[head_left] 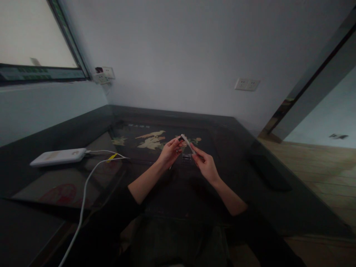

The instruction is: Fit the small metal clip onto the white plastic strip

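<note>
Both hands are raised over the middle of the dark table. My left hand [169, 151] is closed, its fingertips at the upper end of a thin pale strip-like piece [188, 143], beside a small black part [180, 138]. My right hand [206, 165] pinches the lower end of the same piece. Its exact kind is too small and dim to make out. Just under it, between the hands, is a small dark, shiny object [186, 158]. A thin dark stick-like thing [171, 167] shows below my left hand.
A white power bank [59, 157] lies at the left, with a white cable [83, 202] running toward me. The dark table [230, 144] bears a bird picture [151, 141]. At its right lies a flat dark object [269, 172]. Sockets [247, 84] are on the wall behind.
</note>
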{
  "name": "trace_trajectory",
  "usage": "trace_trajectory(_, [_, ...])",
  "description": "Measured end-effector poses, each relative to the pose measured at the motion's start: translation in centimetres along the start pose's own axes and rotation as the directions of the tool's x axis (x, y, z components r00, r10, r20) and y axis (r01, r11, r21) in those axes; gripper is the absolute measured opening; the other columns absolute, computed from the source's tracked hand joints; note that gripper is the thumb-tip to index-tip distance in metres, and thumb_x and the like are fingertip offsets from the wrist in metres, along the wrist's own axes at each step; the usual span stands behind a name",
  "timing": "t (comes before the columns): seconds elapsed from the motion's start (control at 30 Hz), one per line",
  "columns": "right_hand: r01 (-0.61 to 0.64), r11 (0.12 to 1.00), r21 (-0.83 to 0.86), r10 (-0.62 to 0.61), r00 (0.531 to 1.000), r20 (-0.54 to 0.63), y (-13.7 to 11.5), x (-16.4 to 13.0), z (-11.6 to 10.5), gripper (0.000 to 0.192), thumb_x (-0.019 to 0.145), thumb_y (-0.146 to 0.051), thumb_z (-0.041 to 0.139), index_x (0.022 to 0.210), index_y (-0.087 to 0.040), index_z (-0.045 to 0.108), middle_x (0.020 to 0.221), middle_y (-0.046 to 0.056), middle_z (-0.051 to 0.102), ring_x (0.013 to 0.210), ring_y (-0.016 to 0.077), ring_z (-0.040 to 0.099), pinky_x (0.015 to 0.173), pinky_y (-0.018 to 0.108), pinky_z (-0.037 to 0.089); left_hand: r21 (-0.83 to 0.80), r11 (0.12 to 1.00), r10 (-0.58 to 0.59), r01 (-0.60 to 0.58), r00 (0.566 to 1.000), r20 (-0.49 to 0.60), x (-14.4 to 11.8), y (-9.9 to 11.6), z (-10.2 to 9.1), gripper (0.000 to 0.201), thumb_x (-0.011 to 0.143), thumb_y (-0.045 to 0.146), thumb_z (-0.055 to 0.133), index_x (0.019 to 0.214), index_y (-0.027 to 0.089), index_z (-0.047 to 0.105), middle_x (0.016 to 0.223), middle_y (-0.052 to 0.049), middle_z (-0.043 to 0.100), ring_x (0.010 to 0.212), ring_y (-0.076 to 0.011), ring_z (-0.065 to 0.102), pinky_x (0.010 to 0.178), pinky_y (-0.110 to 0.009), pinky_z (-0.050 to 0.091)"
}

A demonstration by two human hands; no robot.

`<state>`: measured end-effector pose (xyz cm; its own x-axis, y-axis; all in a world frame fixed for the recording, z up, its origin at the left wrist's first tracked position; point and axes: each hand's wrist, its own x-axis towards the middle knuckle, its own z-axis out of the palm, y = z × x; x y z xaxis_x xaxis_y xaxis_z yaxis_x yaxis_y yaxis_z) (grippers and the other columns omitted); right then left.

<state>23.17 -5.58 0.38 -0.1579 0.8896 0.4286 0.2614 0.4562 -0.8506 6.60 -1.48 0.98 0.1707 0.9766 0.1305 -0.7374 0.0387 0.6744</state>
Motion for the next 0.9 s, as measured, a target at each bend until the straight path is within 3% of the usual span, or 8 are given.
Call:
trace_trajectory(0.17, [0.030, 0.999, -0.017, -0.030, 0.999, -0.018, 0.14, -0.03, 0.04, 0.047, 0.088, -0.036, 0.051, 0.130, -0.017, 0.059, 0.081, 0.008, 0.070, 0.060, 0.0151, 0.055, 0.048, 0.023, 0.043, -0.025, 1.000, -0.003, 0.003, 1.000, -0.004, 0.09, -0.06, -0.19, 0.031, 0.065, 0.022, 0.081, 0.092, 0.011, 0.070, 0.083, -0.004, 0.067, 0.065, -0.0061, 0.055, 0.056, -0.016, 0.042])
trace_trajectory(0.3, [-0.018, 1.000, 0.020, 0.017, 0.999, 0.028, 0.03, -0.27, 0.29, 0.048, 0.087, -0.036, 0.054, 0.131, -0.017, 0.058, 0.075, 0.006, 0.066, 0.050, 0.0102, 0.043, 0.042, 0.021, 0.035, -0.037, 0.999, 0.016, -0.015, 0.999, 0.042, 0.06, 0.03, -0.13, 0.038, 0.064, 0.025, 0.082, 0.096, 0.009, 0.070, 0.081, -0.004, 0.067, 0.064, -0.0055, 0.054, 0.054, -0.015, 0.041])
trace_trajectory(0.47, [-0.071, 0.989, 0.128, 0.056, 0.991, 0.121, -0.14, -0.63, 0.59, 0.048, 0.087, -0.036, 0.056, 0.132, -0.018, 0.057, 0.067, 0.000, 0.056, 0.046, 0.0055, 0.030, 0.041, 0.020, 0.025, -0.029, 1.000, 0.003, -0.002, 1.000, 0.014, 0.36, -0.06, -0.32, 0.038, 0.063, 0.028, 0.083, 0.094, 0.011, 0.071, 0.097, -0.008, 0.070, 0.067, -0.0070, 0.058, 0.054, -0.016, 0.042])
trace_trajectory(0.57, [-0.077, 0.985, 0.154, 0.055, 0.988, 0.144, -0.25, -0.70, 0.65, 0.049, 0.086, -0.036, 0.056, 0.133, -0.020, 0.056, 0.067, -0.001, 0.053, 0.046, 0.0053, 0.030, 0.042, 0.020, 0.025, -0.031, 1.000, -0.003, 0.003, 1.000, -0.004, 0.47, -0.18, -0.44, 0.036, 0.064, 0.027, 0.082, 0.094, 0.012, 0.071, 0.100, -0.009, 0.070, 0.069, -0.0075, 0.059, 0.054, -0.016, 0.043])
trace_trajectory(0.73, [-0.058, 0.995, 0.079, 0.052, 0.995, 0.082, -0.24, -0.41, 0.49, 0.048, 0.086, -0.035, 0.055, 0.130, -0.018, 0.058, 0.077, 0.003, 0.062, 0.046, 0.0055, 0.031, 0.041, 0.020, 0.026, -0.027, 1.000, 0.012, -0.012, 1.000, 0.028, 0.20, -0.09, -0.15, 0.036, 0.063, 0.027, 0.083, 0.093, 0.011, 0.071, 0.092, -0.006, 0.069, 0.064, -0.0047, 0.055, 0.053, -0.015, 0.042])
trace_trajectory(0.9, [-0.016, 1.000, -0.007, 0.016, 1.000, 0.001, 0.13, -0.06, 0.13, 0.047, 0.087, -0.034, 0.053, 0.130, -0.017, 0.059, 0.080, 0.007, 0.068, 0.051, 0.0101, 0.045, 0.043, 0.021, 0.034, -0.021, 1.000, 0.007, -0.007, 1.000, 0.018, 0.12, -0.04, -0.16, 0.030, 0.065, 0.023, 0.081, 0.091, 0.012, 0.071, 0.083, -0.004, 0.067, 0.064, -0.0050, 0.055, 0.054, -0.015, 0.043])
